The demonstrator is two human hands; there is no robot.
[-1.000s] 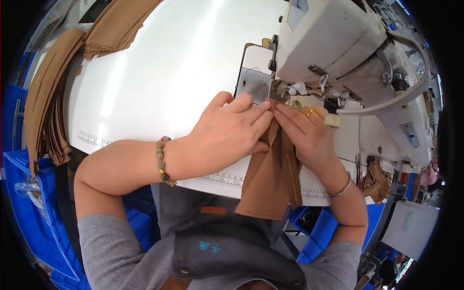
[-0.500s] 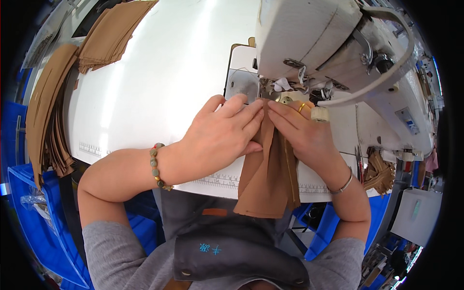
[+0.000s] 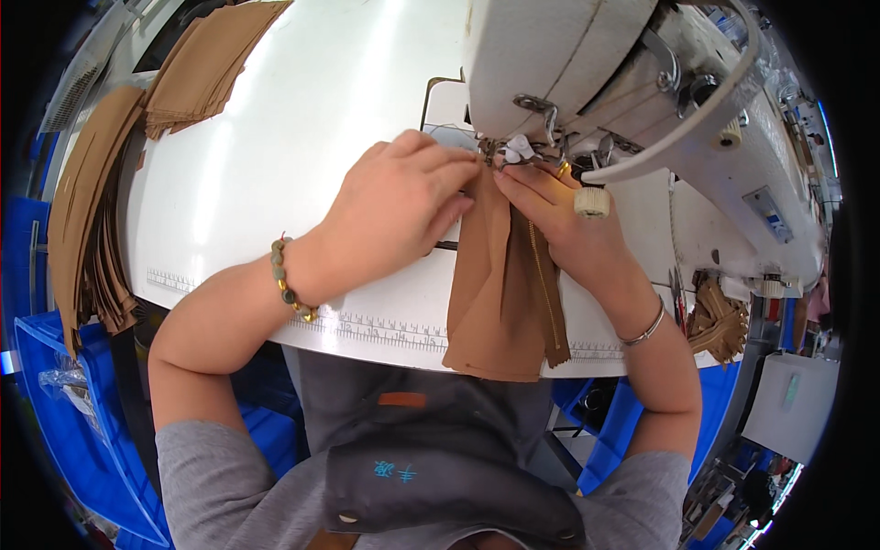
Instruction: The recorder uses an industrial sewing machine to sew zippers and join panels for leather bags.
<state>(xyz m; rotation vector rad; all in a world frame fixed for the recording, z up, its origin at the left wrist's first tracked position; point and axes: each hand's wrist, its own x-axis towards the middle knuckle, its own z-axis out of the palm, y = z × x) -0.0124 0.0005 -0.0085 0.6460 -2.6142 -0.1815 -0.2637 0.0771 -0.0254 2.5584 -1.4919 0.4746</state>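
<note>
A brown fabric piece (image 3: pixel 486 302) runs from under the sewing machine's presser foot (image 3: pixel 490 151) toward me and hangs slightly past the table's front edge. Along its right side lies a narrow brown strip with a gold line like zipper teeth (image 3: pixel 543 275). My left hand (image 3: pixel 399 197) has its fingers closed together, tips on the fabric's top left edge just beside the foot. My right hand (image 3: pixel 564 215) pinches the fabric's right edge close to the foot; its fingertips are partly hidden by the machine head (image 3: pixel 559 55).
Stacked brown fabric pieces (image 3: pixel 211 69) lie at the table's far left, and more (image 3: pixel 87 211) drape over its left edge. A bundle of brown strips (image 3: pixel 718 316) sits at the right. Blue bins (image 3: pixel 82 440) stand below. A printed ruler (image 3: pixel 385 332) follows the front edge.
Both hands and the fabric have moved forward, farther under the machine. The fabric's near end has drawn away from me, and my left fingers have shifted slightly left.
</note>
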